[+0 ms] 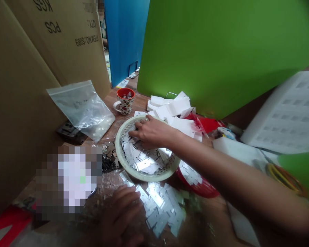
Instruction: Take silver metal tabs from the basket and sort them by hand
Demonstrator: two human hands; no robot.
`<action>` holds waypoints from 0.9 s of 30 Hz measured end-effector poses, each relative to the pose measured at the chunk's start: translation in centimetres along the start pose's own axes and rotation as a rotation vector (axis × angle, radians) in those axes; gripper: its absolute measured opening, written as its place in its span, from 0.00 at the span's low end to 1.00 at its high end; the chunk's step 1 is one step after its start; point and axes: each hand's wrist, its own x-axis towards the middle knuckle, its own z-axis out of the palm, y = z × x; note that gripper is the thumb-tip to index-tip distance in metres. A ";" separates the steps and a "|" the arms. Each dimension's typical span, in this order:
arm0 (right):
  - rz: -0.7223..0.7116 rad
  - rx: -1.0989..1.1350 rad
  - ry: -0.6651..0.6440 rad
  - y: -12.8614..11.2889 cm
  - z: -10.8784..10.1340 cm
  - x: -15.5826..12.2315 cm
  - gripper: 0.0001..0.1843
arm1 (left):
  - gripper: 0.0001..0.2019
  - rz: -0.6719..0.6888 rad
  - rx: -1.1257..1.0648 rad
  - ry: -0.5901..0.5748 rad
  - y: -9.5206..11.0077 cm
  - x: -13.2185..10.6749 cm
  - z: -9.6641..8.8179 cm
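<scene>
My right hand (151,132) reaches over the far rim of a pale round plastic basket (119,161), its visible fingers apart above thin metal plates (144,164) that fill it. The undersides of those fingers are hidden, and no plate shows in them. My left hand (122,209), dark and slightly blurred, is low in front of the basket with fingers stretched out, near a loose pile of similar metal plates (164,207) on the table. Beside the basket, partly under my right forearm, a red basket (203,190) holds more plates.
A patterned mug (125,103) and a clear zip bag (84,108) stand left of the basket, near a large cardboard box (77,65). Small dark metal parts (109,161) lie beside it. Behind are white paper pieces (170,106) and a green panel (208,51); white foam (280,113) is right.
</scene>
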 end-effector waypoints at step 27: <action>0.161 -0.100 0.133 -1.0 2.4 1.3 0.16 | 0.20 -0.090 -0.129 0.098 0.4 0.2 0.7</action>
